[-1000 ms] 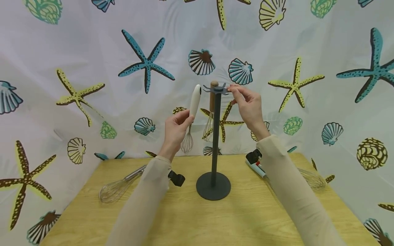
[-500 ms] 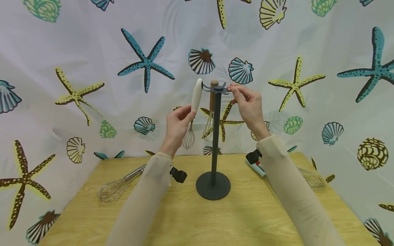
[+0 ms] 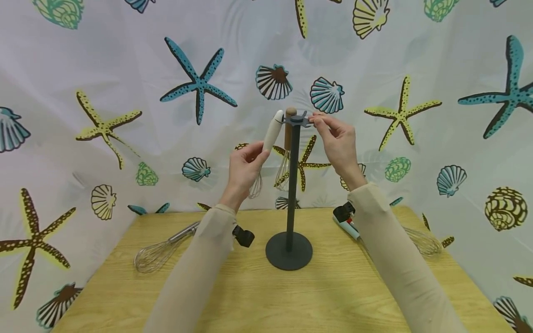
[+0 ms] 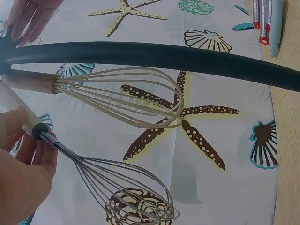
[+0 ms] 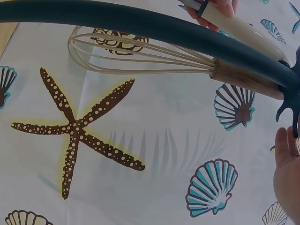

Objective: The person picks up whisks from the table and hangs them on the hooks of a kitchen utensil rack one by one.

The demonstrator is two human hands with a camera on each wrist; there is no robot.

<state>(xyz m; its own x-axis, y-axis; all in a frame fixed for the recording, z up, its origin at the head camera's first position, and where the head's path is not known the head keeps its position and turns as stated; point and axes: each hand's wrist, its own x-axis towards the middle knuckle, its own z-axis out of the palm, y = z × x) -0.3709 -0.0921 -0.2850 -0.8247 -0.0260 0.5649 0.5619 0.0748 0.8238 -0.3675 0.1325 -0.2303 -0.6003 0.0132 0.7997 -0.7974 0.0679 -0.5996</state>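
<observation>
My left hand pinches the lower part of the white handle of a whisk, whose wire end hangs down. The handle leans right, and its top end meets a hook at the left of the black utensil stand. Whether the hook passes through the handle's hole cannot be told. My right hand holds a hook on the stand's right side between thumb and fingers. Behind the post a whisk with a wooden handle hangs wires down. In the right wrist view, the white handle reaches the stand's hub.
On the wooden table, a steel whisk lies at the left. A pale blue handle and whisk wires lie at the right, partly behind my right forearm. A shell-patterned curtain hangs behind.
My left hand has moved up and right with the white-handled whisk, bringing its handle top against the stand's left hook. My right hand has stayed at its hook.
</observation>
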